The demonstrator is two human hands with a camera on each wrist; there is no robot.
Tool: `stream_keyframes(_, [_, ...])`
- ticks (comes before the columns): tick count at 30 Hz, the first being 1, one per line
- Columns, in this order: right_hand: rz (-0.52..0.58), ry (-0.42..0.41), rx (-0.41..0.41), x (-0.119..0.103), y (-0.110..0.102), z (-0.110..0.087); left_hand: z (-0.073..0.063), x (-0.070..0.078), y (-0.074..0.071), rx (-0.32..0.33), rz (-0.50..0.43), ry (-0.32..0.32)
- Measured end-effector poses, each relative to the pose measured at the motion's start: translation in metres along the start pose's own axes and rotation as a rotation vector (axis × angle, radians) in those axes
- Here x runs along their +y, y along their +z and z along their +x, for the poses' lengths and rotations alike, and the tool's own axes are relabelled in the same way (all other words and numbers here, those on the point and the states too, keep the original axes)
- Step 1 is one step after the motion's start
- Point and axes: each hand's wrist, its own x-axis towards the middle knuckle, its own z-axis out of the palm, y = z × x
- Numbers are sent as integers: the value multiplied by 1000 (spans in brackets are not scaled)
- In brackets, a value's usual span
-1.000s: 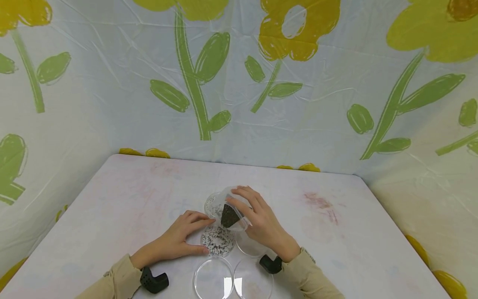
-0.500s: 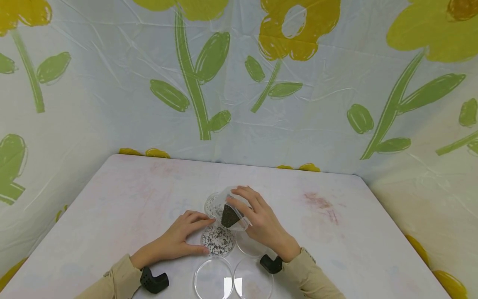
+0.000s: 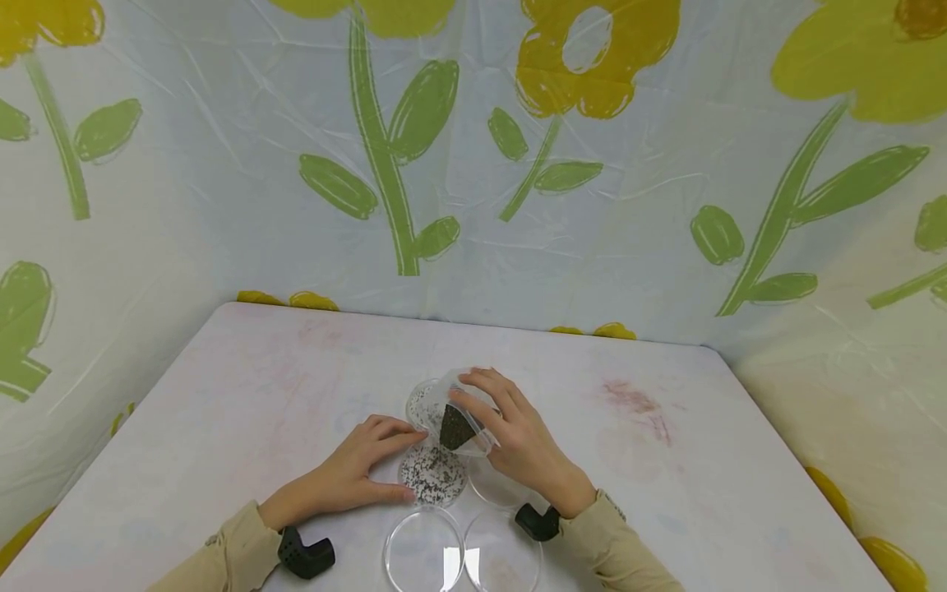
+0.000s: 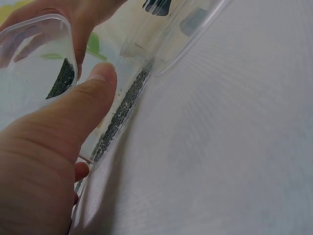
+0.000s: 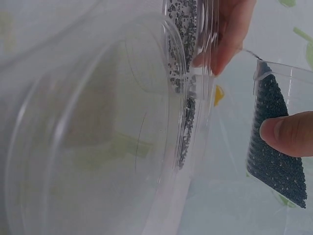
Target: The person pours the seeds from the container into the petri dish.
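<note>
My right hand holds a clear plastic container tilted to the left, with a heap of small dark seeds slumped in its lower corner. The container's mouth hangs over a clear petri dish whose bottom is scattered with dark seeds. My left hand holds that dish at its left side, thumb at the near edge and fingertips at the far edge. A second seeded dish stands behind, partly hidden by the container. Close up in the left wrist view, the left thumb crosses before the dish's seeds.
A petri dish without seeds sits right of the seeded one, partly under the right hand. Two more such dishes, a left one and a right one, lie side by side at the front. A flower-printed sheet walls the table.
Seeds in the near dish have spread from a ring with a pale middle into a more even scatter. Both hands and the tilted container keep nearly the same place; the head view shifts very slightly.
</note>
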Motion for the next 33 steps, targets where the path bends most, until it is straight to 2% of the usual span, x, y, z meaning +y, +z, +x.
stream_keyframes(13, [8, 3, -4, 1, 1, 0, 1, -3, 0, 10, 20, 27])
stream_keyframes(21, [31, 70, 64, 4, 3, -1, 1, -2, 1, 6, 13, 14])
stream_keyframes(26, [84, 186, 84, 6, 2, -5, 1, -1, -1, -2, 7, 1])
stream_keyframes(33, [235, 489, 162, 13, -3, -14, 0, -1, 0, -6, 1, -13])
